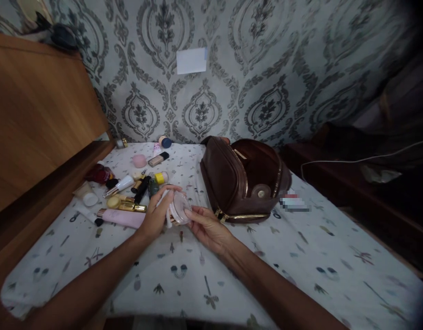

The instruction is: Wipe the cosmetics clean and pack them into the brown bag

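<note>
With the fingers of our left hand and right hand, we hold a clear-lidded container; the brown bag stands unzipped, right; loose cosmetics lie outside, left.

Head camera: above and behind the grip, looking forward and down
Left hand, right hand: near the lens, seen from above at the grip
Patterned wall: faced nearly head-on, farther off beyond the grip

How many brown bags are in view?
1: the brown bag, open on the patterned cloth, beyond and right of the right hand. Others might hide in the dark at right.
</note>
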Motion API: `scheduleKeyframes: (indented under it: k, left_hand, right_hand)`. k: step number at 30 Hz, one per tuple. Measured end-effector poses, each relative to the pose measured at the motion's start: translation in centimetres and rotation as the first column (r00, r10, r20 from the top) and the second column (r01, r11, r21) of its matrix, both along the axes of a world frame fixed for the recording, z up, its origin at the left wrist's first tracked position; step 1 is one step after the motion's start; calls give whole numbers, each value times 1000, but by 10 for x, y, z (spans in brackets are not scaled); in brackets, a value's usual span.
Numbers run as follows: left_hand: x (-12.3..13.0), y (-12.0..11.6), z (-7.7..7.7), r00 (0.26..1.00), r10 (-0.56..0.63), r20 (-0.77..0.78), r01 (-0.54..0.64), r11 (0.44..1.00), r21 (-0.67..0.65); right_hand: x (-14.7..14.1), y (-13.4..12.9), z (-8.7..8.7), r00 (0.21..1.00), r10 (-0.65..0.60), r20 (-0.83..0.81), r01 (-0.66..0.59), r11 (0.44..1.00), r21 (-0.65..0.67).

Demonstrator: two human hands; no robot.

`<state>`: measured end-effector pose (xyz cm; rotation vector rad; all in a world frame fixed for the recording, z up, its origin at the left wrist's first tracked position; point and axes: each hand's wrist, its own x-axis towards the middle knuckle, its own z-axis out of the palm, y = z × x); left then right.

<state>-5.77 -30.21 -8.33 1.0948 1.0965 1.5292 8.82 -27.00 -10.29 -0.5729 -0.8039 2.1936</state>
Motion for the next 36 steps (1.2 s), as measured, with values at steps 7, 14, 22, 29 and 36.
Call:
scheduleKeyframes:
  k: [7, 14, 22, 29, 36]
  left_hand:
    - [-1, 0, 2, 1000, -23, 21, 23, 1000, -13]
    - [-7, -4, 6, 951, -113, -289, 150, 983, 109]
    - [-6, -7, 11, 903, -90, -420, 141, 986, 91]
    - [-3, -9, 7, 906, 105, -410, -46, 988, 150]
    - [-6, -3, 10, 923, 127, -364, -57, 979, 195]
  right_hand:
    - [1, -5, -3, 999, 3, 50, -6, 998, 61]
    - [1, -4, 1, 994, -79, 81, 79, 997, 3]
    - [1, -3, 0, 986, -159, 45, 162, 982, -96]
    - [1, -3, 0, 1000, 21, 8, -21, 998, -54]
    - [3, -6, 3, 988, 155, 18, -155, 988, -9]
